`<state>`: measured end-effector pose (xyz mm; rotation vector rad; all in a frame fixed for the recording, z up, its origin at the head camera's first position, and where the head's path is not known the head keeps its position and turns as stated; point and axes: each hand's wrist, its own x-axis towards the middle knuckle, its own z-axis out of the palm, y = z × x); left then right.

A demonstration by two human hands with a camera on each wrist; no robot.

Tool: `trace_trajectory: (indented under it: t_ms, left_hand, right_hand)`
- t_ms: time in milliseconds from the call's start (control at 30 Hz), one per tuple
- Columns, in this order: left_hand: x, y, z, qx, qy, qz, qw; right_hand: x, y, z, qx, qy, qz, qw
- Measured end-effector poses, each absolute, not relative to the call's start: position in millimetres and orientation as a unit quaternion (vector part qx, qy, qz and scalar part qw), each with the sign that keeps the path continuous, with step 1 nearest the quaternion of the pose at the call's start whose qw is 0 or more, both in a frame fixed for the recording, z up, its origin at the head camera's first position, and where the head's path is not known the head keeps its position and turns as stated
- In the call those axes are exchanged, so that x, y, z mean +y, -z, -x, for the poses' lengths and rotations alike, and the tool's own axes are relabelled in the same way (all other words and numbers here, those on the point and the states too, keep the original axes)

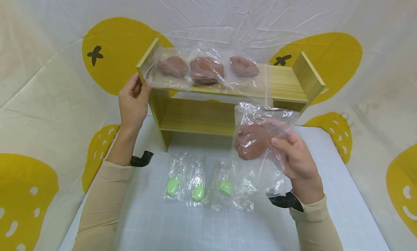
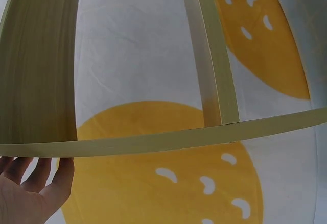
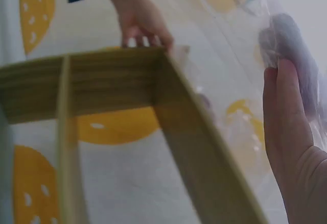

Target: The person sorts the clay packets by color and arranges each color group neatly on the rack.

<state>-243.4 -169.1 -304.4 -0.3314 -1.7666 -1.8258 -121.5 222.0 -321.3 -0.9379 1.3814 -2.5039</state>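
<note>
My right hand [image 1: 299, 158] pinches a clear plastic bag [image 1: 277, 115] between thumb and fingers, raised in front of the shelf's right half. Inside it is a rounded reddish-brown lump [image 1: 252, 142]. My left hand [image 1: 133, 102] grips the left side panel [image 2: 148, 146] of a small wooden shelf [image 1: 195, 115], near its top board. The fingers [image 2: 64, 180] meet the panel's outer face. On that top board lie three similar bagged lumps: a left one [image 1: 172, 66], a middle one [image 1: 206, 70] and a right one [image 1: 244, 67]. Their bags overhang the front edge.
Several clear bags with pale green pieces lie in a row on the table [image 1: 153, 222] before the shelf: one green piece [image 1: 173, 186] at left, another [image 1: 198, 192] beside it, a third [image 1: 226, 187] further right. A patterned cloth [image 1: 58, 80] hangs behind and around.
</note>
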Motion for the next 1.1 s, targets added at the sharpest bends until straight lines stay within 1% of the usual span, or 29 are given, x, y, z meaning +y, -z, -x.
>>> trace_trajectory:
  t_ms: [167, 333, 433, 500, 600, 700, 800, 867, 1100]
  left_hand:
    - [-169.3, 305.0, 243.8, -0.663, 0.681, 0.124, 0.285]
    - [-168.4, 303.5, 242.4, -0.664, 0.681, 0.123, 0.283]
    - [-165.5, 297.6, 235.7, -0.666, 0.68, 0.121, 0.28]
    - [-162.7, 292.6, 229.8, -0.668, 0.679, 0.122, 0.279]
    - [-160.0, 287.4, 223.6, -0.667, 0.681, 0.124, 0.276]
    - [-159.4, 286.2, 221.5, -0.669, 0.679, 0.124, 0.277]
    - [-159.7, 286.2, 220.6, -0.674, 0.673, 0.123, 0.279]
    - [-159.7, 285.8, 219.8, -0.678, 0.668, 0.123, 0.283]
    - [-160.4, 284.9, 219.0, -0.679, 0.665, 0.121, 0.286]
  right_hand:
    - [233.3, 291.1, 126.5, 0.396, 0.853, 0.337, 0.049]
    - [239.2, 261.4, 145.4, 0.362, 0.873, 0.327, 0.02]
    - [242.5, 243.3, 160.5, 0.367, 0.88, 0.302, 0.004]
    - [245.4, 230.8, 170.5, 0.377, 0.885, 0.273, -0.018]
    - [250.0, 212.4, 187.1, 0.398, 0.889, 0.22, -0.058]
    - [253.5, 196.0, 202.4, 0.441, 0.882, 0.141, -0.089]
    - [254.1, 185.0, 214.8, 0.473, 0.873, 0.076, -0.095]
    - [250.9, 181.8, 222.0, 0.479, 0.871, 0.054, -0.093]
    - [231.2, 188.2, 242.6, 0.449, 0.887, 0.067, -0.083]
